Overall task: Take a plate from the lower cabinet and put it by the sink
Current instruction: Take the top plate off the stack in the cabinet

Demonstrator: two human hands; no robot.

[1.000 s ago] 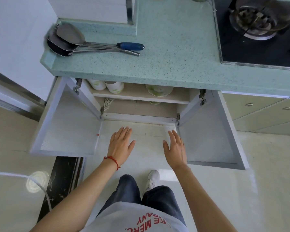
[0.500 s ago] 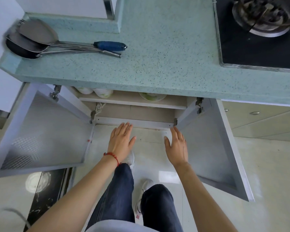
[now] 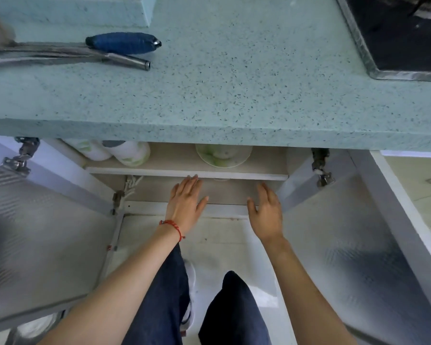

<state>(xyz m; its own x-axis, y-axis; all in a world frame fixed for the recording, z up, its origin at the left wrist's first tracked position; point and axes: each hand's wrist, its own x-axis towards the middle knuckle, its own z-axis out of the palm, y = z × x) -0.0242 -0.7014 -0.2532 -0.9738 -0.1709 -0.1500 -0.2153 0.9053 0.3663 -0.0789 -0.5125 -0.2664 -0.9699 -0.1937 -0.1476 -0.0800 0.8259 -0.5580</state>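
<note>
Reaching toward open lower cabinet: left hand (image 3: 186,206) and right hand (image 3: 266,215) empty, fingers apart. Plate (image 3: 223,155) on upper shelf (image 3: 184,173), under tabletop (image 3: 209,95). Likely ceramic: stiff, slick, breakable; best gripped by rim, both sides.

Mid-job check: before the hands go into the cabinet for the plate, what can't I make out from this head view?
- Plate on the shelf: back half hidden under the countertop.
- Cups: tops hidden likewise.
- Lower compartment: blocked by shelf, left hand and right hand.
- Sink: not in view.
- Utensil heads: cut off at left edge.
</note>
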